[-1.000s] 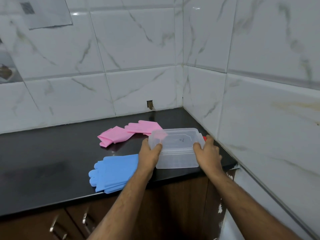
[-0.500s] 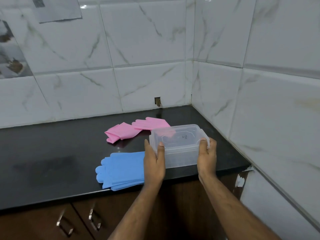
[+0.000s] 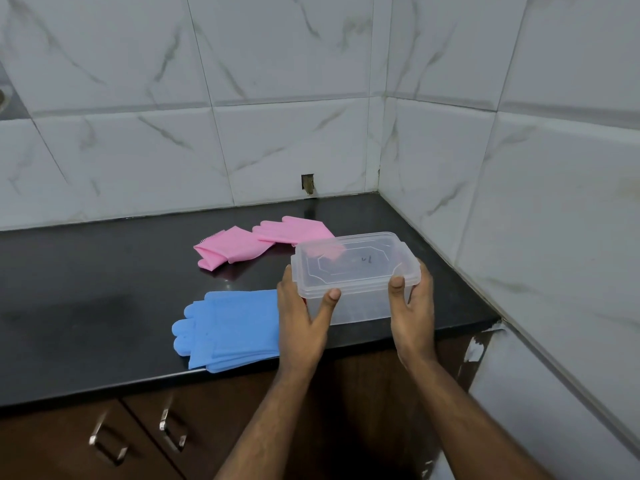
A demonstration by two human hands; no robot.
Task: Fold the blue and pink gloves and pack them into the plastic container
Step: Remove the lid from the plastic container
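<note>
Head view: both hands grip the plastic container (image 3: 355, 275) at the counter's near edge. The left hand (image 3: 299, 315) holds its left end, thumb pressed on the front wall just under the lid (image 3: 353, 259); the right hand (image 3: 412, 306) clasps the right end the same way. The lid is on, and the tub looks empty. The blue gloves (image 3: 228, 329) lie stacked flat at the container's 8 o'clock, partly under the left wrist. The pink gloves (image 3: 263, 242) lie at its 11 o'clock, one touching its far corner. Risks, as I judge them: prising the lid so near the black countertop (image 3: 86, 306) edge could tip the light tub off, or nudge the blue stack over the lip
</note>
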